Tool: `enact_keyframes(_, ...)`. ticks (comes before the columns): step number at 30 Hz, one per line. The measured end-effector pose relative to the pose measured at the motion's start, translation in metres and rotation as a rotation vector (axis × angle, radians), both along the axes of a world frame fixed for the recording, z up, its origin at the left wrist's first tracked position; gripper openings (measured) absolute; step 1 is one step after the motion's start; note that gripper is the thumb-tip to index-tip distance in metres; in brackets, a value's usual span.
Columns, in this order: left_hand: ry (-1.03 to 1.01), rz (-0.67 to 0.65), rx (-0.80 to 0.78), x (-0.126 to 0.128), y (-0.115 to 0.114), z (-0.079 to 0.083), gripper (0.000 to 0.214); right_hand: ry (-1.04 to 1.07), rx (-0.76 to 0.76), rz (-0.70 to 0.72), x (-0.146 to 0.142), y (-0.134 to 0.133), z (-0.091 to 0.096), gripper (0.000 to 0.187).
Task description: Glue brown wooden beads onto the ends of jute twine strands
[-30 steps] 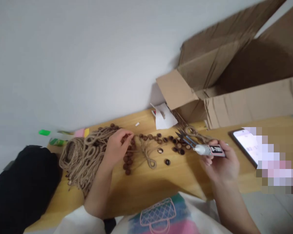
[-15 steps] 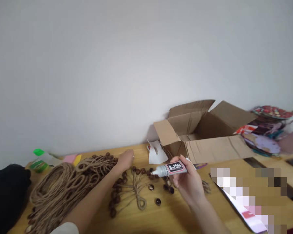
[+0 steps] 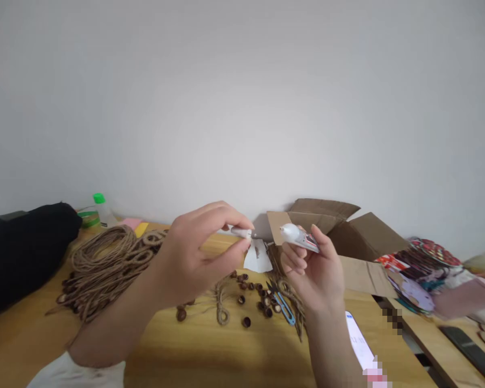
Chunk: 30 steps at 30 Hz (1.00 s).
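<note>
At mid-frame the left hand (image 3: pixel 194 258) pinches a small white cap (image 3: pixel 242 233) between thumb and fingertips, just apart from the nozzle of the glue tube (image 3: pixel 303 240). The right hand (image 3: pixel 319 275) grips the tube above the worktop (image 3: pixel 210 355). It looks uncapped; the wooden beads (image 3: pixel 246 322) and jute cord (image 3: pixel 105 258) below lie untouched.

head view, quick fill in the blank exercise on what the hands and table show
1. The glue tube is held in the ___ hand.
2. The left hand pinches a small ___ cap in its fingers.
3. The scissors on the table have ___ handles.
4. The bottle by the wall has a ___ top.

Missing words: right; white; blue; green.
</note>
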<state>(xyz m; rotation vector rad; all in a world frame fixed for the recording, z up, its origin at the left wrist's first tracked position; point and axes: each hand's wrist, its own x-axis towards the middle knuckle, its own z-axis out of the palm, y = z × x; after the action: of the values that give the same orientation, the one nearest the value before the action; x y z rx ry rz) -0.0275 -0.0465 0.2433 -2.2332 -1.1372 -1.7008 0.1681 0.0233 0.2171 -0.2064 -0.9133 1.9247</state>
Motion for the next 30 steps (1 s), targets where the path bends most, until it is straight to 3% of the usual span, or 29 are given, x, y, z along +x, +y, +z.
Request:
enact_keyframes(2,-0.028,0.031,0.088,0.007,-0.011,0.005,0.016,-0.011,0.027,0.004,0.000,-0.007,0.005,0.016)
enact_keyframes(6,-0.071,-0.003,0.101,0.014,-0.010,0.007,0.018,-0.064,0.048,0.009,0.000,-0.017,0.012,0.014)
enact_keyframes(13,-0.282,-0.288,-0.005,0.021,-0.013,0.011,0.023,-0.050,0.079,-0.041,0.002,-0.024,0.015,0.015)
enact_keyframes(23,-0.354,-0.332,0.025,0.027,-0.016,0.013,0.025,-0.035,0.129,-0.078,-0.001,-0.028,0.012,0.015)
enact_keyframes(30,-0.356,-0.282,0.008,0.027,-0.021,0.014,0.024,-0.063,0.138,-0.102,-0.003,-0.030,0.012,0.019)
